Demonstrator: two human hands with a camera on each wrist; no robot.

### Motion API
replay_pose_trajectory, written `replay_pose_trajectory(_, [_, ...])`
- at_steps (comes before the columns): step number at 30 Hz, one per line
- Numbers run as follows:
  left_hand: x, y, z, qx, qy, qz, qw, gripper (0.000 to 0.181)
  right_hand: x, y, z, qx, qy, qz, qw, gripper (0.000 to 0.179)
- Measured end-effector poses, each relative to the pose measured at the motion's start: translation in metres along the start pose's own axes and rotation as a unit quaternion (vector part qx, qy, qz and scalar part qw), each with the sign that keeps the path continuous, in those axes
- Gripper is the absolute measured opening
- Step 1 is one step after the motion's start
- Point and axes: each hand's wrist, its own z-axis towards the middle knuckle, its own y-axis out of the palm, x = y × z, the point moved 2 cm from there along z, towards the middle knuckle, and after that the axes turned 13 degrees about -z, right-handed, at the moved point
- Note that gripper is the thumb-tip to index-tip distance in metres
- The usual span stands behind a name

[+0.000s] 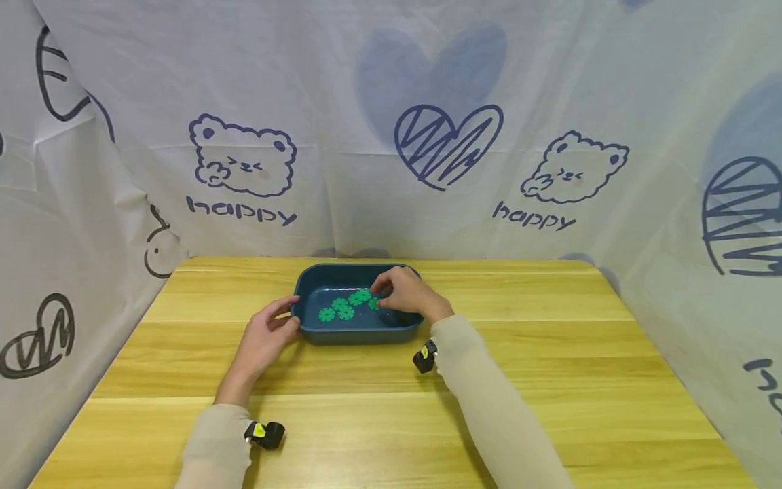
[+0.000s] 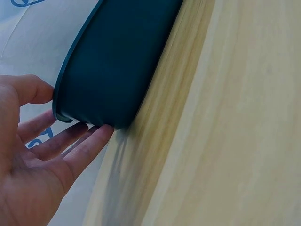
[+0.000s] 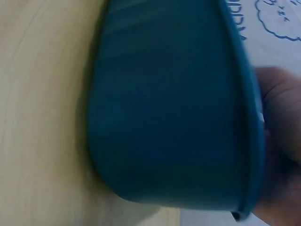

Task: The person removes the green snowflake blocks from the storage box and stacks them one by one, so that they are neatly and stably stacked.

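Note:
A dark teal plastic box stands on the table, with several green snowflake-shaped building discs on its floor. At the box's left end, my left hand touches the rim with its thumb and the end wall with nearly straight fingers. My right hand reaches over the right side into the box, thumb and forefinger bent around a green disc. Whether they pinch that disc cannot be made out. In the right wrist view, the box wall hides the fingertips.
The wooden table extends around the box on all sides. Behind it and at both sides hangs a white cloth with blue bears and hearts. Each wrist wears a small black camera, one on the left and one on the right.

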Motion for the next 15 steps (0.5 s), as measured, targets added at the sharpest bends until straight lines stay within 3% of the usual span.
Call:
replay_pose_trajectory(8, [-0.002, 0.000, 0.001, 0.000, -0.001, -0.004, 1.0000, 0.046, -0.003, 0.013, 0.009, -0.003, 0.044, -0.049, 0.9978, 0.027])
replay_pose_trajectory(15, [-0.001, -0.001, 0.001, 0.000, -0.002, -0.006, 1.0000, 0.047, -0.006, 0.018, 0.012, -0.005, 0.059, -0.064, 0.9962, 0.026])
